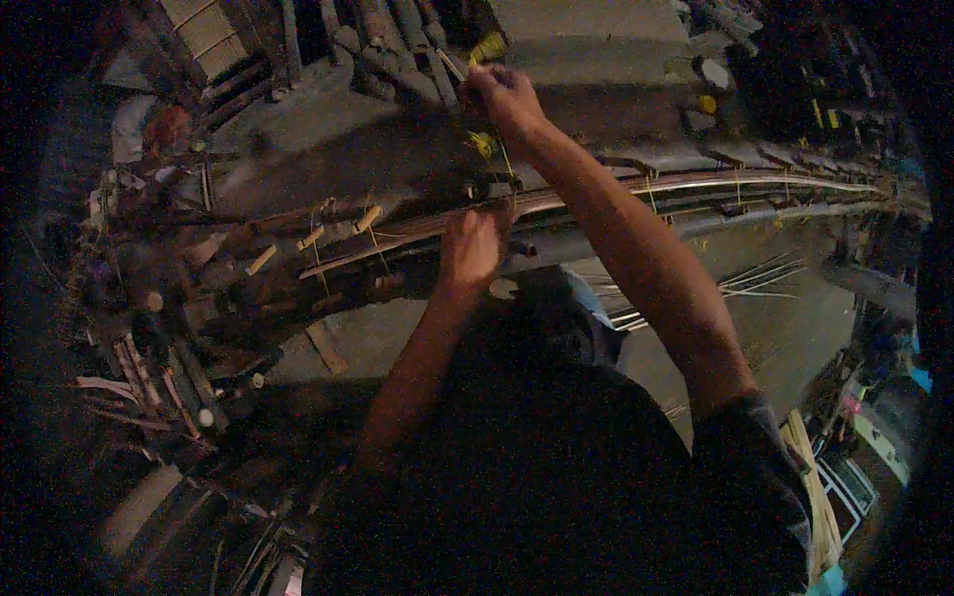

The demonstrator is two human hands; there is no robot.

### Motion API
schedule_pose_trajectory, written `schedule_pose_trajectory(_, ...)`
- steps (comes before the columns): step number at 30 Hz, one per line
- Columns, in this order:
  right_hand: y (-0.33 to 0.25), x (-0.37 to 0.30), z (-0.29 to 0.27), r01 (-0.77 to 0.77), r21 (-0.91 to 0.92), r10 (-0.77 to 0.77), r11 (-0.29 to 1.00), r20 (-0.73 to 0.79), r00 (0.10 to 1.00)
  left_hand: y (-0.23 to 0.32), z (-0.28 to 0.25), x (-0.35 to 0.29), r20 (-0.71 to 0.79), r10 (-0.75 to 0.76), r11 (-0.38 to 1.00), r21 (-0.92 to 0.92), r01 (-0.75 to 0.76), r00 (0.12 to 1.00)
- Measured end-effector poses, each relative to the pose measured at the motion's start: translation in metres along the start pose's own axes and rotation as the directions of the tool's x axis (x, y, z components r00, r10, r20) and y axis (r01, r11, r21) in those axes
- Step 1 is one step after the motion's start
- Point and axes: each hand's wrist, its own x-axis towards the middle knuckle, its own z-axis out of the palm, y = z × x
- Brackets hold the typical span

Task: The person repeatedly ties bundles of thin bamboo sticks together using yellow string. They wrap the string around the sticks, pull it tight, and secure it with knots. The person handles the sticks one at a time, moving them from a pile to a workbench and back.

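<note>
A long bundle of thin strips runs from left to right in front of me, crossed at intervals by yellow ties. My left hand is closed on the bundle near its middle; its fingertips are in shadow. Farther out, above the bundle, my right hand is closed in a pinch. A yellow string runs taut from below it down to the strips. A pale thin stick shows beside the right fingers, but I cannot tell if they hold it.
Dark poles lie alongside the bundle. Short wooden pegs stick up at its left part. Loose pale strips lie on the floor to the right. Logs stand at the far side, and cut sticks are piled at left.
</note>
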Motion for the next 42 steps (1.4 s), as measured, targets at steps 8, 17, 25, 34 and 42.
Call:
schedule_pose_trajectory(8, 0.068, -0.222, -0.053, 0.440, -0.719, 0.314, 0.538, 0.655, 0.687, 0.013, -0.026, -0.003, 0.072, 0.029, 0.952, -0.305, -0.006, 0.997)
schedule_pose_trajectory(17, 0.115, -0.223, -0.043, 0.537, -0.767, 0.415, 0.350, 0.641, 0.646, -0.073, 0.004, 0.152, 0.464, -0.042, 0.719, -0.601, 0.350, 0.885)
schedule_pose_trajectory(25, 0.039, -0.193, 0.063, 0.518, -0.840, 0.001, 0.164, 0.525, 0.851, -0.133, -0.106, 0.164, 0.222, 0.275, 0.960, -0.011, -0.279, 0.936)
schedule_pose_trajectory(34, -0.008, -0.283, 0.026, -0.183, -0.951, -0.079, 0.248, -0.208, 0.975, -0.215, -0.199, -0.023, 0.026, 0.148, 0.875, -0.469, -0.119, 0.989)
schedule_pose_trajectory(42, 0.182, -0.284, 0.116, -0.287, -0.302, 0.302, 0.909, 0.003, 0.953, -0.192, -0.114, -0.068, 0.373, 0.191, 0.981, -0.048, -0.187, 0.908)
